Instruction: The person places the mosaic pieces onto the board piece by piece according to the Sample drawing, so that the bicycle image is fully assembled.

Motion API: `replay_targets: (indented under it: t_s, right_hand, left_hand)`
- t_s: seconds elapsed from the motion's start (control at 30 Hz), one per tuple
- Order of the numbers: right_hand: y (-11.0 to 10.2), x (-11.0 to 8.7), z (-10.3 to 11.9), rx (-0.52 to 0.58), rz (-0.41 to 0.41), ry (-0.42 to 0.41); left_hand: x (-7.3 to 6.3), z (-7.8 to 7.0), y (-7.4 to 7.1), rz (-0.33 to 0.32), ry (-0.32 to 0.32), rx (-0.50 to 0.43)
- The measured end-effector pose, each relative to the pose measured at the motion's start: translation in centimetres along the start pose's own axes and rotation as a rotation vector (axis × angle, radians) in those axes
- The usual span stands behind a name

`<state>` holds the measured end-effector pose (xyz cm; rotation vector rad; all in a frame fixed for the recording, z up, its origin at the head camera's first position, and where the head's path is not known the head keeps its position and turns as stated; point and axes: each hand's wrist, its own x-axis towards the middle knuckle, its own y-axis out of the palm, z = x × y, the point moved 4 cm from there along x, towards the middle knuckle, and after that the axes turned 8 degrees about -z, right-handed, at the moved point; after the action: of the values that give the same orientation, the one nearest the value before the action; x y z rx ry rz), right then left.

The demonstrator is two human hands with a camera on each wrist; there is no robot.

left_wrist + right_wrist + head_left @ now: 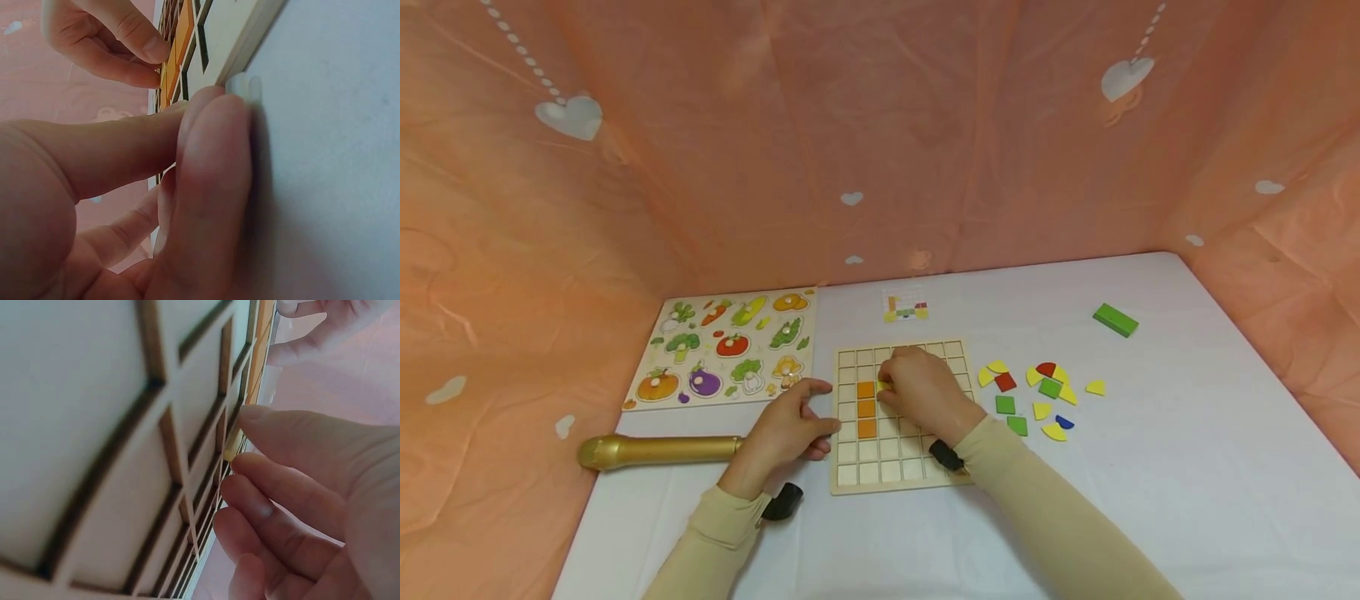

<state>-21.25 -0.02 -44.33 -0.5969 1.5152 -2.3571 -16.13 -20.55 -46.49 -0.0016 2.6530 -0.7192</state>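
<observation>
A wooden grid board (pixel 847 475) lies on the table, with three orange square tiles (pixel 867 409) in a column of its cells. Over the board, my right hand (pixel 925 392) pinches a small yellow piece (pixel 232 447) between thumb and index finger, at a cell beside the top orange tile. Fingers hide most of the piece, so its shape cannot be made out. My left hand (pixel 786 425) rests at the board's left edge, its index finger and thumb apart and touching the rim. In the left wrist view, its fingertips (pixel 215 125) lie against the board's side.
Loose yellow, red, green and blue pieces (pixel 1006 405) lie right of the board. A green block (pixel 1116 320) sits farther right. Behind the board is a small pattern card (pixel 906 305). A vegetable puzzle (pixel 722 350) and a gold microphone (pixel 658 451) lie at left.
</observation>
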Motion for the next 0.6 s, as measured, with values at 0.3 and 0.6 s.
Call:
replay_targets:
  t_s: [0.3,0.6]
  right_hand:
    - [-0.02,0.00,-0.06,-0.005,0.018,0.003]
    - [-0.14,0.02,-0.05,0.005,-0.005,-0.015]
  left_hand:
    - [-0.06,0.08,-0.06,-0.001,0.006,0.009]
    - [0.09,-0.02,-0.11,0.002,0.017,0.010]
